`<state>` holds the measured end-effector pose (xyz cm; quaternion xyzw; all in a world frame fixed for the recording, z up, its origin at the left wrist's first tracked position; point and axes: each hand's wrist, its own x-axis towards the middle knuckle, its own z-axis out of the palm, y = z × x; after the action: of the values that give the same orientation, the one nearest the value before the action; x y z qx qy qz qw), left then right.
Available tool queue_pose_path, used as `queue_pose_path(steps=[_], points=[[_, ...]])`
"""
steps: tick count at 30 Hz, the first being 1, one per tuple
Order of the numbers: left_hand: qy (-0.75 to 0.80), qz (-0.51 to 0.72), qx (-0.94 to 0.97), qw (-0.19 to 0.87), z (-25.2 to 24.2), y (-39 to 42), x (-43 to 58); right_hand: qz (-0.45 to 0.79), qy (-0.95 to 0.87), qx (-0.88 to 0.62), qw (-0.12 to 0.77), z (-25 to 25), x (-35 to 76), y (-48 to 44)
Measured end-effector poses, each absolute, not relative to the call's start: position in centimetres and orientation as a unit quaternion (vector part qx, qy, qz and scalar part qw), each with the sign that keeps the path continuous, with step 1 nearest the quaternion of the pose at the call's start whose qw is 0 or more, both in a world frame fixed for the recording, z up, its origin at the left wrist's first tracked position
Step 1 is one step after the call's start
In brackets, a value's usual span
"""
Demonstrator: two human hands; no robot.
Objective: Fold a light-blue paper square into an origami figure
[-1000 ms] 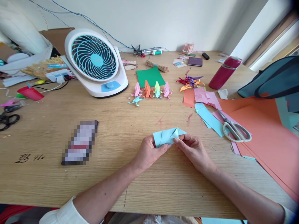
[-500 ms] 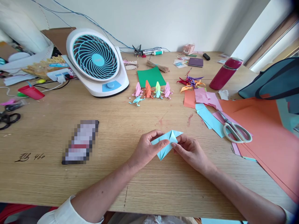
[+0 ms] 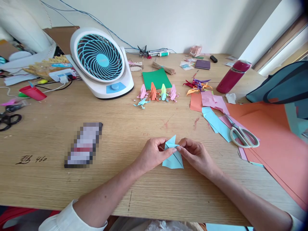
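On the wooden tabletop (image 3: 48,186), black scissor handles (image 3: 8,120) at its left edge are cut off by the frame. A flat rectangular object (image 3: 83,145) is blurred beyond reading. Near the front edge, the left hand (image 3: 154,154) and right hand (image 3: 196,155) both pinch a folded light-blue paper piece (image 3: 174,162), and their fingertips cover its middle. Large orange paper sheets (image 3: 276,134) run past the right edge.
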<state>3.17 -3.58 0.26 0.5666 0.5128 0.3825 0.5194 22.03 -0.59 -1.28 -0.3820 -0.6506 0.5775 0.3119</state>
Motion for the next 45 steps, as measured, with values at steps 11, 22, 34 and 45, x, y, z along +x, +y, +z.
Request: queue_pose_path(steps=[11,22,34,45], points=[[0.515,0.435,0.539,0.505,-0.21,-3.75,3.31,0.593,-0.643,-0.381,0.298,-0.64,21.87,-0.66],[0.512,0.417,0.547,0.515,0.65,-3.65,3.14,0.545,-0.688,-0.395,0.272,-0.84,21.88,-0.99],[0.526,0.445,0.515,0.510,0.50,-3.49,2.96,0.563,-0.686,-0.383,0.257,-0.72,22.18,-0.66],[0.532,0.476,0.492,0.498,0.76,-3.53,2.90,0.569,-0.684,-0.380,0.254,-1.02,22.43,-0.43]])
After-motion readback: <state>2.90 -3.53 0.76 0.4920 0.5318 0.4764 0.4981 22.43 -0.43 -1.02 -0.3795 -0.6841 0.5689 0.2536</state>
